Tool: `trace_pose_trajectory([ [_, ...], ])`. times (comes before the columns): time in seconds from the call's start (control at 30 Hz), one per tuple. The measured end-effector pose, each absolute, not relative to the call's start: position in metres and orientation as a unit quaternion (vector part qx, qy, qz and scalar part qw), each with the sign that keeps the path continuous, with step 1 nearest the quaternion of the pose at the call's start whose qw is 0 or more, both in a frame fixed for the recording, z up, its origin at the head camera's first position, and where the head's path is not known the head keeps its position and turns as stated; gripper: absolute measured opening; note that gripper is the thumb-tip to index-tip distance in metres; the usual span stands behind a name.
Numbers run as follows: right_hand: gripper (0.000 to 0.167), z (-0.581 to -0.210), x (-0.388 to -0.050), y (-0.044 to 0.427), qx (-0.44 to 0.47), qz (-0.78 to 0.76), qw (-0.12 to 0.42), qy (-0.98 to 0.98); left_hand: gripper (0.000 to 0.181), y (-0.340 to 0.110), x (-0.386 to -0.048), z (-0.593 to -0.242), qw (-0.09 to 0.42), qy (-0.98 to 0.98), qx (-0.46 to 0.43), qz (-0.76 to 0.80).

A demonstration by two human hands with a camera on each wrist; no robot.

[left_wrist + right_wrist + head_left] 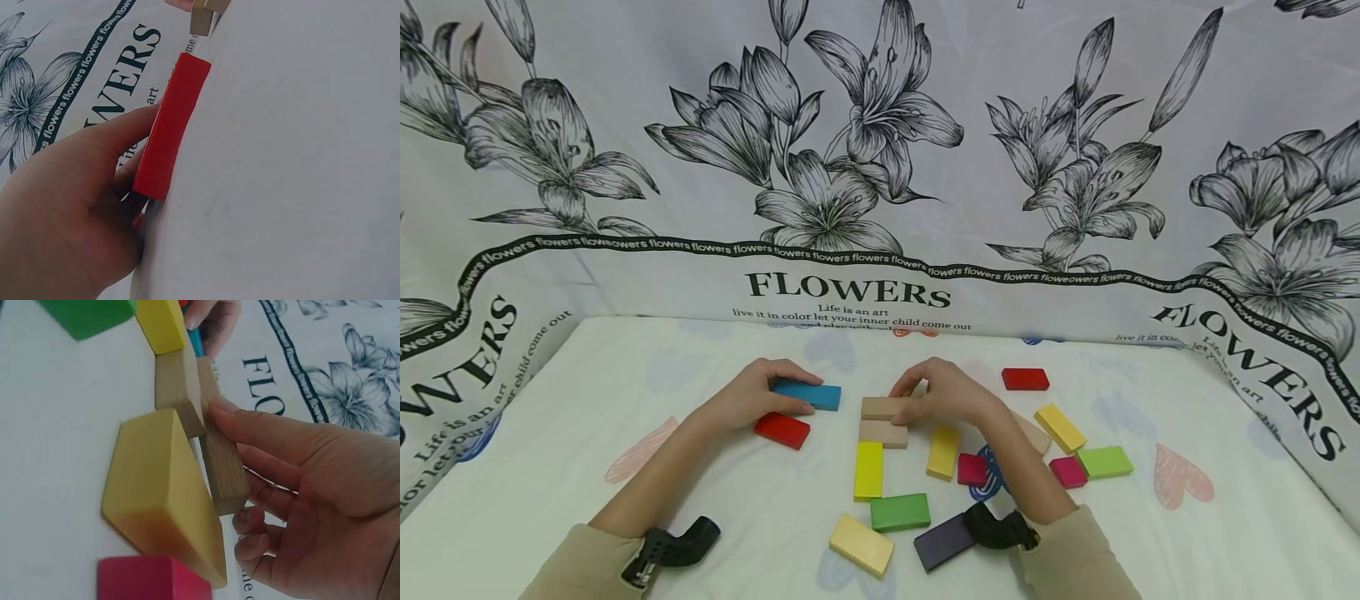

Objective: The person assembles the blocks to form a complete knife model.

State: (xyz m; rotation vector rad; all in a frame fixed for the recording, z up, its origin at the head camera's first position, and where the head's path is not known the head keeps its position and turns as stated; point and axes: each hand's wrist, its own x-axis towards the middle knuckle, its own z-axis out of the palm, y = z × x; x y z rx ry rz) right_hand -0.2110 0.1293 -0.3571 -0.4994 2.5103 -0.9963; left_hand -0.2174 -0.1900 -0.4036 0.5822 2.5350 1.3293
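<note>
My left hand [760, 393] pinches a blue block [827, 398] lying on the cloth, thumb on the near side and fingers on the far side. Just nearer than the thumb lies a red block [782, 431]; in the left wrist view this red block [172, 128] hides the blue one. My right hand [943, 392] holds a plain wooden block [880, 407] between thumb and fingers. A second wooden block [883, 434] lies alongside it on the near side. In the right wrist view the thumb presses the held wooden block [225, 465], with a yellow block [147, 469] close by.
Nearer on the cloth [737, 483] lie a bright yellow block [868, 471], a green block [900, 512], a pale yellow block [861, 545] and a dark block [942, 542]. Right of the right arm are a light green block [1105, 462] and others. A flower-printed curtain [700, 208] hangs behind.
</note>
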Motion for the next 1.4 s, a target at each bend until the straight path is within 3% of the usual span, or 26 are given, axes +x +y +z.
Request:
trace_pose_trajectory([
  [0.37, 0.021, -0.351, -0.204, 0.124, -0.198, -0.358, 0.181, 0.894, 0.036, -0.189, -0.216, -0.401, 0.109, 0.861, 0.198, 0.455],
  [1.0, 0.024, -0.356, -0.198, 0.099, -0.195, -0.379, 0.067, 0.902, 0.036, -0.188, -0.216, -0.402, 0.1, 0.866, 0.191, 0.452],
  [1.4, 0.023, -0.364, -0.2, 0.093, -0.172, -0.371, 0.067, 0.91, 0.035, -0.187, -0.216, -0.403, 0.097, 0.862, 0.193, 0.459],
])
